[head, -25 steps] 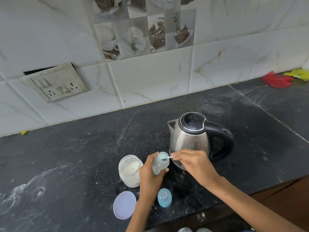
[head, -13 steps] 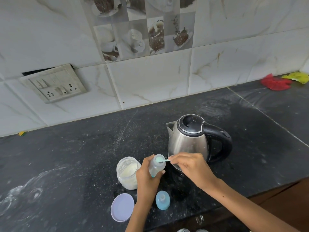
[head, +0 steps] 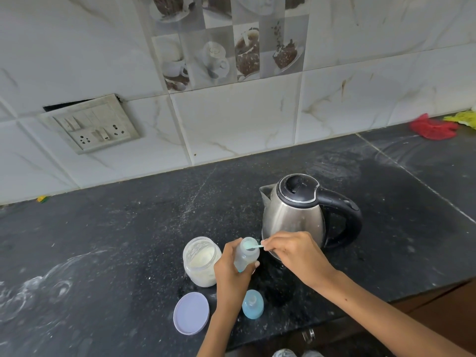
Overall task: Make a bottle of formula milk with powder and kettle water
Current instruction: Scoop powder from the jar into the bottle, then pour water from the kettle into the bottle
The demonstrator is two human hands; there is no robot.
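The left hand (head: 233,273) has its grip wrapped around the bottle (head: 246,255), held tilted above the table (head: 128,240). The right hand (head: 293,253) pinches a scoop (head: 253,247) whose bowl sits at the bottle's mouth. An open powder jar (head: 201,261) stands just left of the bottle, its lid (head: 191,313) and the bottle cap (head: 253,304) nearer the edge. The kettle (head: 296,215) stands behind the right hand.

Switch plate (head: 88,124): hanging on the white wall tiles at ten o'clock, tilting, its top edge gaping away from the wall.
Picture tiles (head: 226,45): showing cups and coffee beans at twelve o'clock.
Red cloth (head: 434,128): lying crumpled on the dark counter (head: 128,228) at two o'clock.
Yellow cloth (head: 463,119): lying just beside the red one, running out of view.
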